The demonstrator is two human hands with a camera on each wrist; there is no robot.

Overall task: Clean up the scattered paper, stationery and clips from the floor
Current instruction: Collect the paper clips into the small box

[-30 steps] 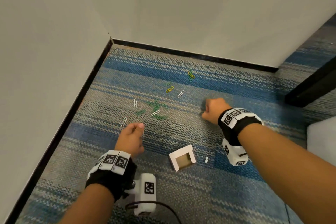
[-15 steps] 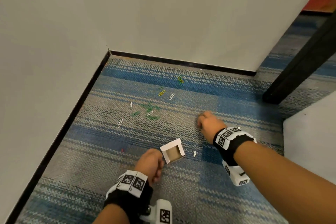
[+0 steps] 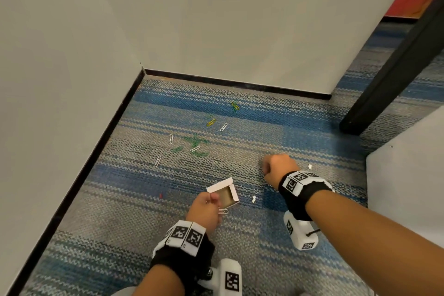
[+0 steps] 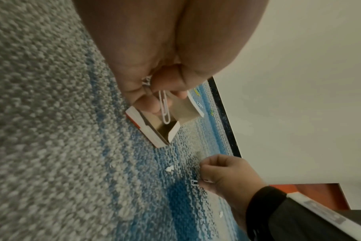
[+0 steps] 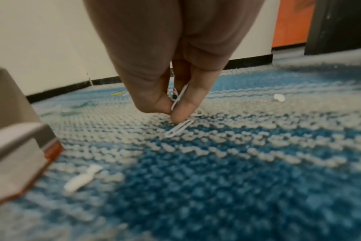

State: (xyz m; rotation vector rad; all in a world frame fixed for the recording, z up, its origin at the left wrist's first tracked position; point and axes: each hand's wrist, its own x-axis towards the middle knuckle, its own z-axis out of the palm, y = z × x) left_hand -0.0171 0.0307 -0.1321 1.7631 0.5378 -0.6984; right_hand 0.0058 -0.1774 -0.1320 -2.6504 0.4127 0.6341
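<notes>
Your left hand (image 3: 206, 211) pinching a white clip (image 4: 164, 109) over the small box (image 3: 224, 193), your right hand (image 3: 278, 169) pinching white clips (image 5: 178, 128) on the carpet (image 3: 300, 127), loose clips (image 3: 195, 143) farther left

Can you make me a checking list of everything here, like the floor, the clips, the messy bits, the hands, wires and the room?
Surface: blue and grey striped carpet.
Job's things: small open box on the carpet; green clips, yellow clip and white clips scattered towards the corner.
Clutter: white scraps near the box.
Hands: left hand pinches a white clip over the box; right hand pinches clips at the carpet.
Cables: nothing seen.
Surroundings: white walls, black skirting, dark post.
</notes>
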